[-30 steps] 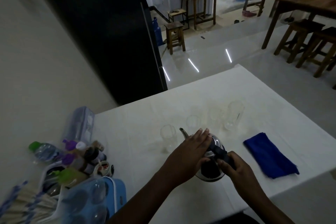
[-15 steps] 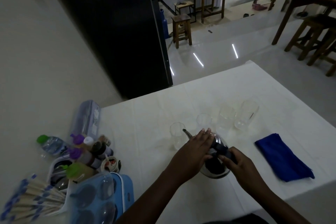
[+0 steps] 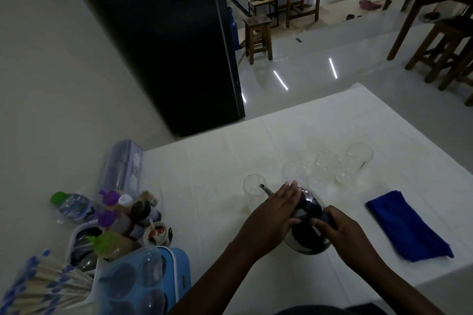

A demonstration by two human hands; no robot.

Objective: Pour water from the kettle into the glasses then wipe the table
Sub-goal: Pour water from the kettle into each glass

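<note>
A shiny steel kettle [image 3: 304, 243] with a black handle is tilted to the left over the white table [image 3: 204, 199], its thin spout at the rim of the leftmost glass [image 3: 252, 186]. My right hand [image 3: 337, 235] grips the black handle. My left hand [image 3: 276, 210] lies flat with straight fingers on the kettle's lid. Three more clear glasses [image 3: 326, 169] stand in a row running to the right behind the kettle. A folded blue cloth [image 3: 407, 225] lies on the table to the right.
Bottles, jars and a small cup [image 3: 122, 215] crowd the table's left side, with a blue plastic container [image 3: 143, 281] and a bundle of sticks at the near left. A black fridge [image 3: 166, 41] stands behind the table. Wooden stools [image 3: 257, 36] and tables stand on the floor beyond.
The view has shifted, so everything sits further right and lower in frame. Both hands stay on the kettle, its spout still by the leftmost glass.
</note>
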